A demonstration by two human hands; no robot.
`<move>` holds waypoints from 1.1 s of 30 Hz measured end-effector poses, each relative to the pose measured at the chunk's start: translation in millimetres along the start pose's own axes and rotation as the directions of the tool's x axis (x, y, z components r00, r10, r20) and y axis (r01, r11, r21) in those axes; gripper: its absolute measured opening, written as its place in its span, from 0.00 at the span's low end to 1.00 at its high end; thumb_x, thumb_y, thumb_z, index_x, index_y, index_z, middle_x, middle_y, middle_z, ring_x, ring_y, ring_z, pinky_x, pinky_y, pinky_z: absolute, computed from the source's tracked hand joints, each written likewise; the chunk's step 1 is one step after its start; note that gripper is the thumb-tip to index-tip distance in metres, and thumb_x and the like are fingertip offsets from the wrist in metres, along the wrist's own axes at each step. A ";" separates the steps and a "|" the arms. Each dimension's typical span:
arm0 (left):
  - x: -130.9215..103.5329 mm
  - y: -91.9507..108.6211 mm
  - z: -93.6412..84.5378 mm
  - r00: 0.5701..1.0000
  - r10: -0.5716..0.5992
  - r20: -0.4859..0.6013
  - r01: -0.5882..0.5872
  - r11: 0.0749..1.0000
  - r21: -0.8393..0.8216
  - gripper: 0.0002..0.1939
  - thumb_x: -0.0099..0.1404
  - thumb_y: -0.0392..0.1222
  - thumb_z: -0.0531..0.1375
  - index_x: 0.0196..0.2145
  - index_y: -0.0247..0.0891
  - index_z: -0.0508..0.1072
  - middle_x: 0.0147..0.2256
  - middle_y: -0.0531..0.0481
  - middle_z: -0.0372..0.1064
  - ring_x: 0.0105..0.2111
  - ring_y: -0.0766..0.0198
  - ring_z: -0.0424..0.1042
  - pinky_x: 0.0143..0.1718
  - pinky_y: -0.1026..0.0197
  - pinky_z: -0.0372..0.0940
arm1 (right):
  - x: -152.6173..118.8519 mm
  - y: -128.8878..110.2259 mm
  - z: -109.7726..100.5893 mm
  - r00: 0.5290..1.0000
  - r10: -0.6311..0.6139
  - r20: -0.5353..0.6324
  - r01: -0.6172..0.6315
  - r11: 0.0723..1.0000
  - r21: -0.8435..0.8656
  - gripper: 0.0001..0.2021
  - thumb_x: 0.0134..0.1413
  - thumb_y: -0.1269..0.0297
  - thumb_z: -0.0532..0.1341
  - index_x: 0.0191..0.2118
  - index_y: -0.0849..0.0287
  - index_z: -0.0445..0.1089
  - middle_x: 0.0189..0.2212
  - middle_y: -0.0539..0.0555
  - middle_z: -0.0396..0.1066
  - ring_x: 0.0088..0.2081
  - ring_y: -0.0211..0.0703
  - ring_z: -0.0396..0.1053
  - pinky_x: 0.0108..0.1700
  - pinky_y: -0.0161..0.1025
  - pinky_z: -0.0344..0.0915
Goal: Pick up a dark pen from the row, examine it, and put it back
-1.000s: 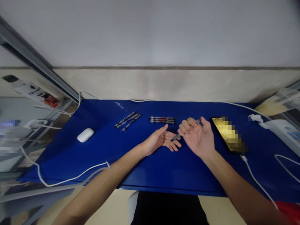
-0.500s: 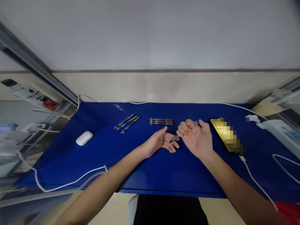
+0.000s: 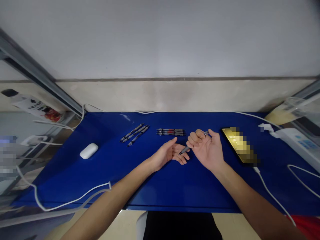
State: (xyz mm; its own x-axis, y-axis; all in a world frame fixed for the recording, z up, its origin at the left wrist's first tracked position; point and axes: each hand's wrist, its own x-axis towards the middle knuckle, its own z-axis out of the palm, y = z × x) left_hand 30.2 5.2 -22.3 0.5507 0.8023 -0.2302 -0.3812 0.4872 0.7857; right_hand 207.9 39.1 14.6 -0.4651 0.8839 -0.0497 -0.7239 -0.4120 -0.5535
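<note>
A pen [image 3: 192, 142] is held in the right hand [image 3: 206, 150]. The fingers [image 3: 193, 137] are curled shut around the top part of the pen, and the thumb is pressed near its far end. The pen is tilted, with its tip pointed down and toward the left hand [image 3: 171, 154]. It may be held this way so the tip can be seen or tried on the skin.

The left hand is laid palm up on the blue mat [image 3: 125, 173], just left of the pen. Its fingers are spread loose and nothing is held in it. The pen tip is just above these fingers, or touching them; which one cannot be told.

Behind the pen, a little to its left, a small bunch of pens [image 3: 171, 132] is lined up side by side on the mat. Farther left of the pen, a second bunch [image 3: 135, 133] is laid at a slant. The two bunches are kept apart, perhaps so one kind is not mixed with the other.

Far left of the pen a white case [image 3: 89, 150] is set on the mat. Right of the pen a phone [image 3: 237, 144] is laid flat, with a white cable [image 3: 270, 191] plugged into its near end.
</note>
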 end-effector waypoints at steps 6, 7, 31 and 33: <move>-1.4 1.4 1.5 1.000 -0.004 -0.024 0.004 1.000 0.005 0.37 0.68 0.66 0.48 0.43 0.25 0.77 0.35 0.34 0.75 0.31 0.55 0.75 0.37 0.55 0.68 | -2.0 1.5 0.4 1.000 -0.006 0.014 0.006 1.000 0.009 0.17 0.62 0.54 0.50 0.24 0.56 0.55 0.23 0.46 0.42 0.25 0.38 0.44 0.32 0.39 0.56; -1.5 1.4 1.6 1.000 -0.005 -0.023 0.005 1.000 0.004 0.37 0.68 0.66 0.48 0.43 0.25 0.77 0.35 0.34 0.75 0.31 0.55 0.75 0.37 0.55 0.68 | -2.3 1.5 0.5 1.000 -0.008 0.018 0.008 1.000 0.007 0.17 0.62 0.55 0.50 0.24 0.56 0.55 0.23 0.46 0.43 0.25 0.38 0.44 0.31 0.39 0.56; -1.6 1.5 1.4 0.999 -0.003 -0.043 0.003 1.000 -0.008 0.35 0.66 0.65 0.51 0.43 0.26 0.76 0.35 0.34 0.76 0.31 0.55 0.76 0.37 0.55 0.67 | -4.7 1.0 5.1 1.000 -0.021 -0.016 0.021 1.000 -0.001 0.18 0.63 0.53 0.49 0.24 0.56 0.53 0.22 0.46 0.42 0.24 0.40 0.43 0.31 0.40 0.55; -1.5 1.4 1.5 0.999 -0.002 -0.047 0.002 1.000 -0.010 0.36 0.66 0.66 0.51 0.43 0.26 0.76 0.35 0.34 0.76 0.31 0.55 0.76 0.37 0.55 0.67 | -4.4 1.3 5.1 1.000 -0.021 -0.017 0.021 1.000 0.004 0.18 0.63 0.54 0.49 0.24 0.56 0.52 0.22 0.46 0.42 0.24 0.40 0.43 0.31 0.40 0.55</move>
State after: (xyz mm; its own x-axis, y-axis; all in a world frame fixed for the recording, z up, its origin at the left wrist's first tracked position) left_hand 29.9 4.2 -20.0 0.5162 0.8164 -0.2589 -0.3873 0.4921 0.7796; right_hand 206.4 33.5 18.3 -0.4415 0.8957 -0.0522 -0.7353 -0.3945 -0.5510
